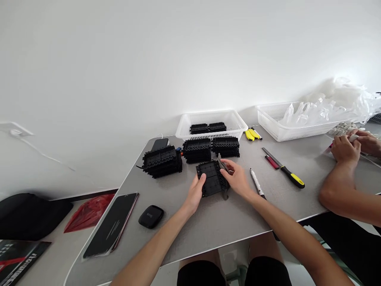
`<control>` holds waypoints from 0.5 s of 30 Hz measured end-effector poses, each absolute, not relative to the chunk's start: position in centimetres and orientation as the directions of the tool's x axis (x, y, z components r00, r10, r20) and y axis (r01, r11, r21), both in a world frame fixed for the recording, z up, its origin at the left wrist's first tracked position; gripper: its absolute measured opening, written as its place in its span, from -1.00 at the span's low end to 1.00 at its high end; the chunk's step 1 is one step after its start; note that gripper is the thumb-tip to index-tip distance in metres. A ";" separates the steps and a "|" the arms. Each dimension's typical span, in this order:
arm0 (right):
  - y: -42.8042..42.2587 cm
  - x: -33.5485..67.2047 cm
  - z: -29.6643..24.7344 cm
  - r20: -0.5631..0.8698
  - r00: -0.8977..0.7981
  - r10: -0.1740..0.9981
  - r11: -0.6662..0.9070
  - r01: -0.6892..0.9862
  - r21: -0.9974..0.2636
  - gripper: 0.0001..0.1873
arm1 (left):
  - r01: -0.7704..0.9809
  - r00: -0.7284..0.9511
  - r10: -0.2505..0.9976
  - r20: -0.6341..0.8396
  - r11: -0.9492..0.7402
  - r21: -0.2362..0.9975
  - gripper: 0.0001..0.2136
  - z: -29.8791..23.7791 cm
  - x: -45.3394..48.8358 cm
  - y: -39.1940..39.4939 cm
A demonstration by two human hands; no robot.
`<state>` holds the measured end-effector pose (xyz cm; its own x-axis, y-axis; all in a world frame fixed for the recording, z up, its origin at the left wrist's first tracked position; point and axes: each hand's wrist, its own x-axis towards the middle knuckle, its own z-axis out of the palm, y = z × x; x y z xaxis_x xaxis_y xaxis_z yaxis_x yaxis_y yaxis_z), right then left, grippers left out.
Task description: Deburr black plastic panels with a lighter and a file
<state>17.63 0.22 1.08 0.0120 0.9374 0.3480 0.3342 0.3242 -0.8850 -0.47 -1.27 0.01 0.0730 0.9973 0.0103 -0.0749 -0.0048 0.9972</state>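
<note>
My left hand (195,192) grips the left edge of a black ridged plastic panel (212,180), thumb on top, and holds it tilted over the table. At the panel's right edge, my right hand (236,176) pinches a thin grey flat piece (222,163); its exact kind is unclear. Part of the right edge is hidden by my fingers. Just beyond my hands stand stacks of similar black panels: a left stack (162,161), a middle stack (197,150) and a right stack (226,147).
Behind the stacks, a white basket (212,115) holds more black panels. A second basket (297,133) contains plastic bags. On my right lie a marker (256,180) and a file (287,174); on my left, a tablet (111,224) and black case (151,216). A co-worker's hands (347,149) work at far right.
</note>
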 end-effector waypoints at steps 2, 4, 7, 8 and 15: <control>0.0 17.6 1.1 0.454 -0.076 0.888 0.439 0.440 -0.784 -0.61 | 0.010 0.027 0.995 0.099 -0.099 0.995 -0.57 -0.1 -0.2 -1.5; -0.2 17.5 1.1 0.532 -0.159 0.831 0.527 0.528 -0.666 -0.59 | 0.073 0.004 0.985 0.172 -0.171 0.982 -0.55 -0.1 -0.1 -1.6; -0.6 17.4 1.1 0.565 -0.272 0.779 0.592 0.616 -0.520 -0.57 | 0.103 -0.034 0.977 0.211 -0.207 0.973 -0.54 0.0 -0.4 -1.4; -0.9 17.3 1.1 0.558 -0.315 0.767 0.610 0.628 -0.483 -0.57 | 0.103 -0.052 0.976 0.211 -0.205 0.973 -0.54 0.0 -0.7 -1.3; -1.9 18.0 2.3 0.545 -0.391 0.742 0.667 0.513 -0.540 -0.63 | 0.210 -0.133 0.955 0.264 -0.233 0.950 -0.55 -0.1 -2.3 -0.3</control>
<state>17.99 -1.86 2.31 -0.3912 0.7417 0.5448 0.5133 0.6672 -0.5398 -2.33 -0.28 -0.06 -0.1330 0.9554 0.2635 0.2099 -0.2327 0.9496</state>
